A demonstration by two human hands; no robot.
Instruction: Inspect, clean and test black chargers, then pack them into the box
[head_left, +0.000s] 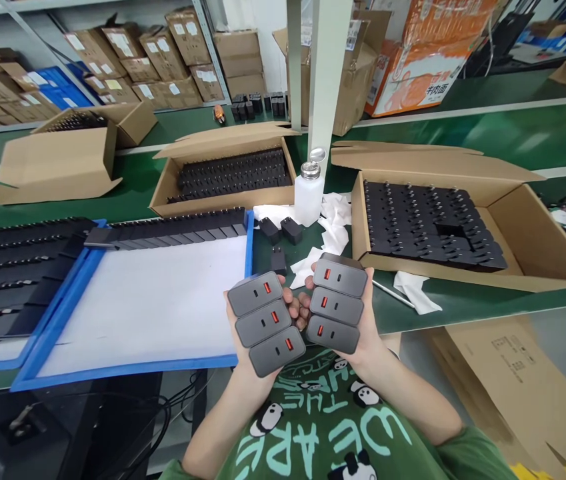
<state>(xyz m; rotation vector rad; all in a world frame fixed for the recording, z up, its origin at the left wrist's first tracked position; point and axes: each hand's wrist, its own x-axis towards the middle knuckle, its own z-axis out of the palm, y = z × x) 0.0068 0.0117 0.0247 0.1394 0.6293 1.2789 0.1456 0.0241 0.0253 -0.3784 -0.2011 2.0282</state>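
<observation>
Orange carton at 1 o'clock reads "牛肉面"; my shirt, "WE ARE". My left hand has fingers clamped around three grey chargers at 6 o'clock; my right hand likewise grips three matching chargers at 5 o'clock.

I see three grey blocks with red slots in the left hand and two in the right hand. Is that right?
Not quite: the right hand holds three grey blocks, not two, as the head view shows. The left hand does hold three, and the slots are red.
</observation>
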